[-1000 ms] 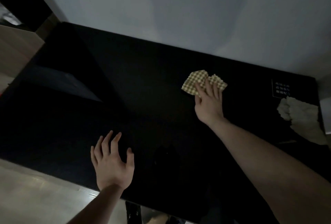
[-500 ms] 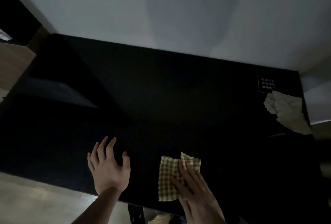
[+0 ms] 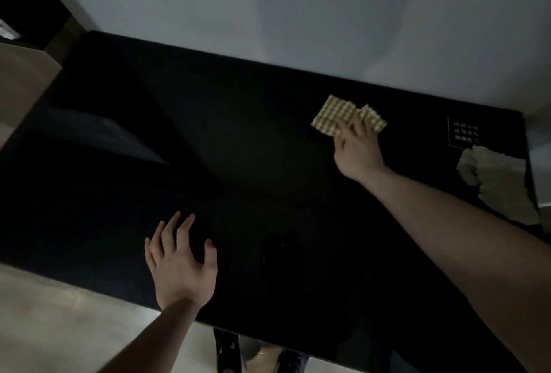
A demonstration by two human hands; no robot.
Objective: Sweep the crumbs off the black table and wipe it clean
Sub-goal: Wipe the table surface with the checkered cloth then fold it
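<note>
A glossy black table [image 3: 238,149] fills the dim view, its far edge against a pale wall. My right hand [image 3: 356,149] presses flat on a yellow-and-white checked cloth [image 3: 335,114] at the far right of the tabletop, fingers spread over its near half. My left hand [image 3: 182,265] rests palm down near the front edge, fingers apart and holding nothing. No crumbs are visible on the dark surface.
A crumpled pale cloth or paper [image 3: 498,184] lies at the table's right edge. Beyond it sits a small sign with white text [image 3: 463,132]. Light floor [image 3: 59,328] shows below the front edge, and dark shoes [image 3: 229,351] under it.
My right hand pushed the checked cloth from the near front edge back out to the far right of the table. My left hand stayed in place.
</note>
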